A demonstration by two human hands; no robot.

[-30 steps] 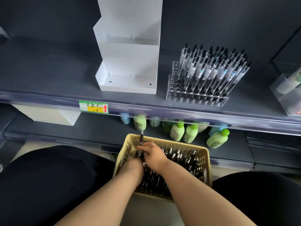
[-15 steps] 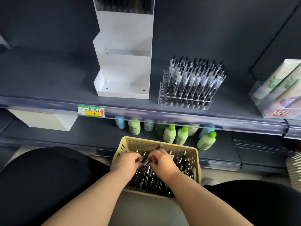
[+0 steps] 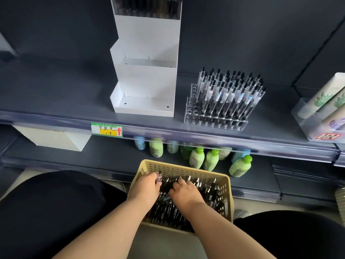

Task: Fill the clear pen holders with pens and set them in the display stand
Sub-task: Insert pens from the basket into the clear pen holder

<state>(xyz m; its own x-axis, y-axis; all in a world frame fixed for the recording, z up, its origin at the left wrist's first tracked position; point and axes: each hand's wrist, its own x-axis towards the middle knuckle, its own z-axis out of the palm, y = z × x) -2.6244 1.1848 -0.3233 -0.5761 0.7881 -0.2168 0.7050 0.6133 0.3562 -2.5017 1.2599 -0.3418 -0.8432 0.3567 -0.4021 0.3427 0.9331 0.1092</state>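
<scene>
Nearest me, my left hand (image 3: 145,187) is down in the yellow basket (image 3: 226,193). Its grip is curled round what looks like one clear-barrelled pen (image 3: 159,178), whose end pokes out past the fingertips. Just right of that grip, my right hand (image 3: 184,195) lies on the heap of loose pens (image 3: 205,191) with its fingers bent in among them. I cannot tell whether that grip has closed on anything.

I judge these pens light, stiff and smooth-sided, likely to slip and to snag each other by their clips. I would pinch one at mid-barrel and lift it clear.

Beyond and above both grips, on the shelf (image 3: 56,90), stands the clear pen holder (image 3: 214,120), mostly filled, with empty holes down its left side. Loaded, it should be top-heavy and brittle, so I would take it by the base at both ends. Left of it, the white display stand (image 3: 145,75) has two bare lower tiers.
</scene>
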